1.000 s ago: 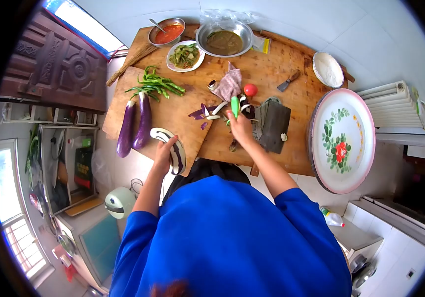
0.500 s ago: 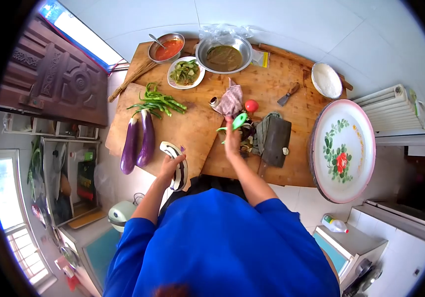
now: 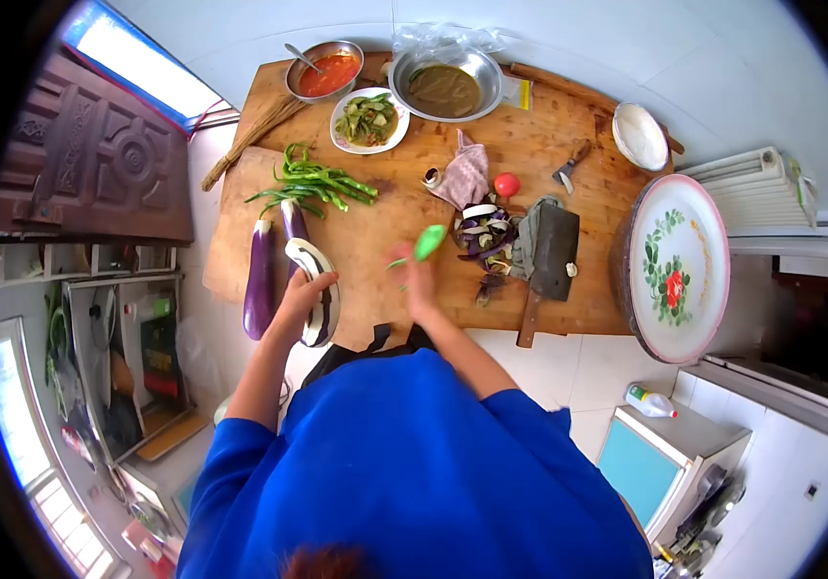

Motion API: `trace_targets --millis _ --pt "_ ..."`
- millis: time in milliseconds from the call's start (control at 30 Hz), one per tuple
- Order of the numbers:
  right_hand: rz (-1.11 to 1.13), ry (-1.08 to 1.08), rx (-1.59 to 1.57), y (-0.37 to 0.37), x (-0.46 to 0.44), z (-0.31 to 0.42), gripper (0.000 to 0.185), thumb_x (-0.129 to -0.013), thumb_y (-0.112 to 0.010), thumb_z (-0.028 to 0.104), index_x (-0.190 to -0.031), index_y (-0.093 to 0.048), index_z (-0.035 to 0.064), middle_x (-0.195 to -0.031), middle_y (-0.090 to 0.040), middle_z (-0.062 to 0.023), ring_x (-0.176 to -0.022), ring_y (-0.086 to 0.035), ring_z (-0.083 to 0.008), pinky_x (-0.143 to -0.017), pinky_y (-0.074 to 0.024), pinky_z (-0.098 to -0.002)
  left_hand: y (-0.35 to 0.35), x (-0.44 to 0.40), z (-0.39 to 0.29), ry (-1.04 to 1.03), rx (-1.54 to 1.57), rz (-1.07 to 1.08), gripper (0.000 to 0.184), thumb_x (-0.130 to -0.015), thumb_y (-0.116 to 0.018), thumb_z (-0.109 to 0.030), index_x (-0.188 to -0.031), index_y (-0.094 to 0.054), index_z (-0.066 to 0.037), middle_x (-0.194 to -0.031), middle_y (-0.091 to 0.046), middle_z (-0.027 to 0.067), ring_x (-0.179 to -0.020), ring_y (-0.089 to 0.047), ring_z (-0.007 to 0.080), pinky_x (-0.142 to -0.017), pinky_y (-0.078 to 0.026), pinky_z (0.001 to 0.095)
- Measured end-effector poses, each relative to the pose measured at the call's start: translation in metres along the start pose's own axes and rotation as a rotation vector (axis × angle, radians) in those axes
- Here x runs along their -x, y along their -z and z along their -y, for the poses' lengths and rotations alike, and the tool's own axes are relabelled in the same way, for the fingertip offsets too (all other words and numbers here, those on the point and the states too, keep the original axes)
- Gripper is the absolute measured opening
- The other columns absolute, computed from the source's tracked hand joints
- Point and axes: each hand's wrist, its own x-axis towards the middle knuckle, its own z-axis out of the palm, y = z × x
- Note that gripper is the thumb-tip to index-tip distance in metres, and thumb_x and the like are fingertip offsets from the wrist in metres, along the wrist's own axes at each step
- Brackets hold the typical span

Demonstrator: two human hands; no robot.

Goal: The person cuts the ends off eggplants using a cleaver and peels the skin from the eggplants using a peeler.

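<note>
My left hand (image 3: 304, 299) grips a partly peeled eggplant (image 3: 323, 323), striped white and dark purple, near the board's front edge. My right hand (image 3: 419, 288), a little blurred, is closed around a green peeler (image 3: 429, 241) above the cutting board (image 3: 366, 246), apart from the eggplant. Left of my left hand lies a whole purple eggplant (image 3: 258, 280); another whole eggplant (image 3: 294, 222) is partly hidden behind the peeled one. Long green peppers (image 3: 317, 183) lie just beyond them. To the right of the peeler sits a heap of dark and white peelings (image 3: 484, 232).
A cleaver (image 3: 556, 256) rests by a grey-green cloth (image 3: 524, 243). Farther back are a pink cloth (image 3: 467, 169), a tomato (image 3: 506, 184), a plate of vegetables (image 3: 396, 135) and a metal basin (image 3: 494, 87). A large floral tray (image 3: 703, 289) stands at the right.
My right hand with the peeler has moved left, away from the peelings heap and toward the eggplant. The left hand and its eggplant have shifted slightly left, and the view has shifted too.
</note>
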Motion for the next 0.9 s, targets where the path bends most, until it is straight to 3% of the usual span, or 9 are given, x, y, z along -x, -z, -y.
trace_targets --millis 67,233,300,367,433,533,667,833,900 --pt "-0.243 0.299 0.189 0.026 -0.014 0.036 0.040 -0.091 -0.049 0.038 -0.111 -0.056 0.0052 -0.101 -0.058 -0.0038 -0.094 -0.054 -0.0123 -0.079 -0.0440 -0.0279 -0.005 -0.007 -0.003 0.005 -0.044 0.049 0.027 -0.078 -0.063 -0.023 -0.094 -0.051 -0.005 -0.078 -0.055 0.0025 -0.069 -0.051 0.0119 -0.063 -0.043 0.0278" --pt "-0.255 0.315 0.490 0.056 0.014 0.122 0.041 -0.094 -0.043 0.037 -0.114 -0.056 0.0038 -0.112 -0.056 -0.0073 -0.095 -0.054 -0.0139 -0.079 -0.0444 -0.0284 -0.042 -0.054 0.006 0.019 0.011 0.281 0.034 -0.076 -0.065 -0.021 -0.100 -0.049 -0.002 -0.081 -0.057 0.0060 -0.071 -0.056 0.0148 -0.062 -0.046 0.0297" --pt "-0.287 0.355 0.632 0.061 0.035 0.134 0.040 -0.094 -0.044 0.036 -0.111 -0.057 0.0026 -0.095 -0.061 -0.0055 -0.084 -0.056 -0.0124 -0.070 -0.0457 -0.0264 -0.061 -0.079 -0.004 0.024 -0.138 0.352 0.042 -0.072 -0.067 -0.022 -0.105 -0.049 -0.001 -0.087 -0.060 0.0091 -0.076 -0.059 0.0164 -0.065 -0.048 0.0303" --pt "-0.482 0.350 1.033 0.075 0.046 0.133 0.037 -0.092 -0.047 0.035 -0.105 -0.060 0.0026 -0.074 -0.060 -0.0035 -0.063 -0.055 -0.0115 -0.056 -0.0441 -0.0247 -0.081 -0.084 -0.028 -0.018 -0.296 0.210 0.052 -0.067 -0.072 -0.027 -0.106 -0.052 0.001 -0.094 -0.061 0.0128 -0.081 -0.060 0.0192 -0.071 -0.048 0.0315" --pt "-0.458 0.229 0.856 0.077 0.067 0.136 0.032 -0.090 -0.052 0.033 -0.099 -0.060 0.0033 -0.061 -0.054 -0.0013 -0.048 -0.049 -0.0098 -0.044 -0.0385 -0.0234 -0.100 -0.094 -0.042 -0.132 -0.262 0.106 0.050 -0.068 -0.071 -0.027 -0.102 -0.056 0.007 -0.087 -0.063 0.0170 -0.078 -0.063 0.0241 -0.067 -0.049 0.0343" --pt "-0.442 0.229 0.757 0.092 0.081 0.134 0.028 -0.089 -0.055 0.031 -0.095 -0.059 0.0037 -0.062 -0.054 -0.0023 -0.045 -0.046 -0.0082 -0.041 -0.0370 -0.0223 -0.126 -0.130 -0.035 -0.232 -0.464 -0.109 0.062 -0.068 -0.074 -0.036 -0.105 -0.053 0.009 -0.099 -0.061 0.0236 -0.089 -0.062 0.0331 -0.075 -0.050 0.0401" --pt "-0.452 0.130 0.687 0.110 0.091 0.152 0.026 -0.090 -0.054 0.029 -0.098 -0.060 0.0059 -0.065 -0.056 -0.0013 -0.052 -0.050 -0.0068 -0.047 -0.0400 -0.0211 -0.122 -0.113 -0.009 -0.493 -0.487 -0.287 0.058 -0.072 -0.067 -0.027 -0.118 -0.045 0.000 -0.113 -0.051 0.0200 -0.109 -0.045 0.0346 -0.093 -0.034 0.0414" --pt "-0.411 0.054 0.606 0.117 0.094 0.156 0.021 -0.090 -0.054 0.026 -0.097 -0.060 0.0076 -0.074 -0.058 0.0006 -0.061 -0.053 -0.0067 -0.055 -0.0439 -0.0212 -0.018 -0.037 0.029 -0.649 -0.974 -0.676 0.063 -0.070 -0.069 -0.024 -0.120 -0.041 -0.001 -0.120 -0.044 0.0163 -0.113 -0.041 0.0304 -0.094 -0.032 0.0439" --pt "-0.418 0.055 0.543 0.102 0.090 0.154 0.021 -0.090 -0.054 0.026 -0.096 -0.059 0.0056 -0.073 -0.057 -0.0005 -0.060 -0.052 -0.0072 -0.054 -0.0420 -0.0215 0.008 -0.020 0.049 -0.489 -1.049 -0.703 0.069 -0.068 -0.072 -0.024 -0.122 -0.038 0.000 -0.118 -0.045 0.0159 -0.111 -0.042 0.0297 -0.092 -0.035 0.0419"
